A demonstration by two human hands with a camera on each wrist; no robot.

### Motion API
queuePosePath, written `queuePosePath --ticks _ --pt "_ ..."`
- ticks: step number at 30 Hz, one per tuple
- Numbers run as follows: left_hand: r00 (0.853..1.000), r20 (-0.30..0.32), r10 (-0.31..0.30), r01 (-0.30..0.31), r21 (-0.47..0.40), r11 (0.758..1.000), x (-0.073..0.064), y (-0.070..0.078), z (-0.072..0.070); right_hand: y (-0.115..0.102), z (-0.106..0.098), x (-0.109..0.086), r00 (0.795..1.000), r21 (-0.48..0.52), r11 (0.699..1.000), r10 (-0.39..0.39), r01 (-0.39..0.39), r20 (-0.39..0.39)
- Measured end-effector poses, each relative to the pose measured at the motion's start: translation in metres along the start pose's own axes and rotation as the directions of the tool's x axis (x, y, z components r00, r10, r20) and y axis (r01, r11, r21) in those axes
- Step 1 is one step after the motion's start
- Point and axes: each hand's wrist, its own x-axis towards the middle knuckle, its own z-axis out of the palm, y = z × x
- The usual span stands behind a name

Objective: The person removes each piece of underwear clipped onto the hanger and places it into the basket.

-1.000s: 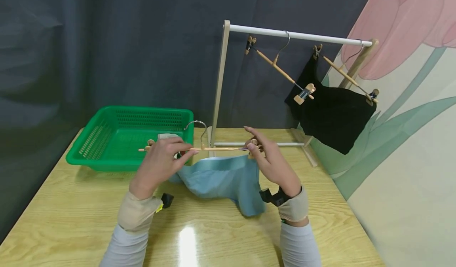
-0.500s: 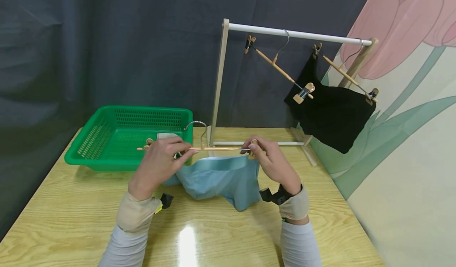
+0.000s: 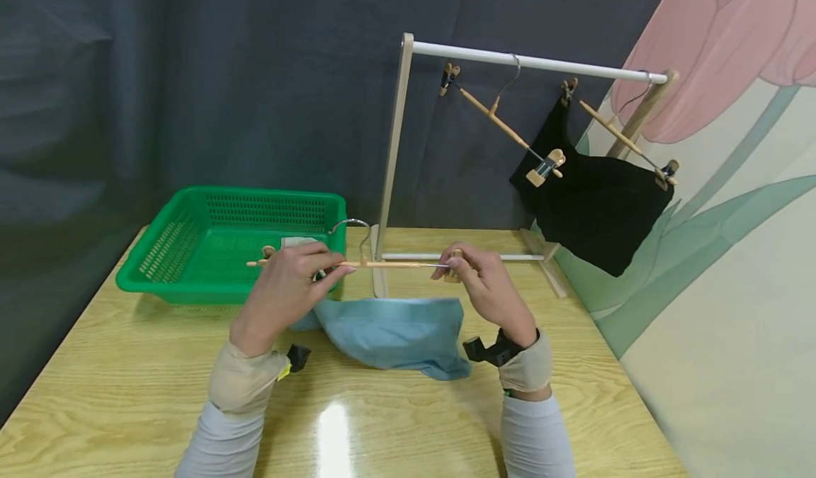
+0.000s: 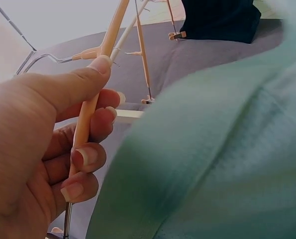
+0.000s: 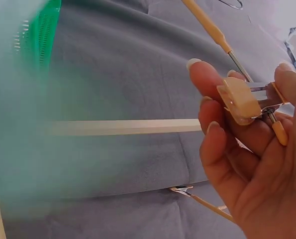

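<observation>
My left hand (image 3: pixel 290 283) grips the wooden bar of a clip hanger (image 3: pixel 395 265), its metal hook pointing up; the left wrist view shows the fingers curled round the bar. At the hanger's right end my right hand (image 3: pixel 491 287) pinches a wooden clip (image 5: pixel 242 99) between thumb and fingers. No cloth shows in that clip. Below the bar hangs a light blue garment (image 3: pixel 395 333) with a broad band along its top. Its right top corner lies apart from the right clip, and its left end is hidden behind my left hand.
A green basket (image 3: pixel 185 297) with a pale cloth inside stands at the back left. Behind my hands is a rack with a white rail (image 3: pixel 472 52). On it hang a bare clip hanger (image 3: pixel 510 132) and a hanger with a black garment (image 3: pixel 599 202). A painted wall borders the right.
My right thumb and fingers have closed on the right clip. The garment's right top corner has come away from the clip and dropped lower. My left hand has stayed in place.
</observation>
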Motion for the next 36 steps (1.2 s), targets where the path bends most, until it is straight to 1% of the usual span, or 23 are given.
queuePosePath --ticks 5,9,12,14,15,17,19,21,23,25,28,30,33,36 --pt "1.000 0.017 -0.001 0.001 -0.011 1.000 0.002 0.000 0.002 0.000 -0.001 0.000 1.000 0.017 1.000 0.015 -0.015 0.011" --pt "0.999 0.029 -0.014 0.014 -0.006 1.000 0.003 0.000 0.003 0.003 -0.002 0.001 0.999 0.019 0.999 0.039 -0.039 0.027" --pt "0.998 0.051 -0.033 0.032 0.006 0.999 0.004 0.001 0.003 0.004 -0.003 0.002 0.998 -0.012 0.998 0.060 -0.060 0.024" --pt "0.995 0.080 -0.054 0.052 0.021 0.998 0.004 0.001 0.004 0.005 -0.002 0.002 0.998 -0.053 0.997 0.059 -0.059 -0.003" --pt "0.993 0.098 -0.067 0.065 0.029 0.997 0.004 0.001 0.006 0.004 -0.002 0.002 0.999 -0.082 0.995 0.046 -0.048 -0.027" --pt "0.986 0.133 -0.096 0.090 0.049 0.995 0.003 0.002 0.008 0.002 0.000 0.003 0.997 -0.156 0.988 -0.007 -0.005 -0.082" --pt "0.979 0.163 -0.118 0.108 0.069 0.992 0.003 0.002 0.012 -0.001 0.002 0.004 0.986 -0.232 0.971 -0.093 0.060 -0.136" --pt "0.975 0.182 -0.129 0.117 0.074 0.990 0.003 0.003 0.016 -0.007 0.007 0.004 0.971 -0.290 0.949 -0.179 0.127 -0.159" --pt "0.975 0.187 -0.123 0.111 0.072 0.991 0.004 0.006 0.019 -0.013 0.012 0.005 0.963 -0.325 0.929 -0.232 0.177 -0.139" --pt "0.976 0.188 -0.110 0.100 0.063 0.993 0.005 0.008 0.023 -0.019 0.018 0.005 0.966 -0.336 0.920 -0.242 0.200 -0.087" --pt "0.979 0.185 -0.080 0.074 0.042 0.996 0.007 0.011 0.027 -0.025 0.027 0.006 0.981 -0.364 0.913 -0.192 0.183 0.011" --pt "0.980 0.185 -0.067 0.062 0.034 0.997 0.007 0.013 0.030 -0.026 0.033 0.007 0.986 -0.381 0.910 -0.150 0.165 0.069" --pt "0.981 0.188 -0.050 0.045 0.031 0.999 0.006 0.016 0.034 -0.025 0.038 0.008 0.986 -0.410 0.899 -0.121 0.158 0.115" --pt "0.982 0.183 -0.037 0.032 0.029 0.999 0.006 0.018 0.037 -0.023 0.039 0.009 0.984 -0.386 0.910 -0.100 0.150 0.147"
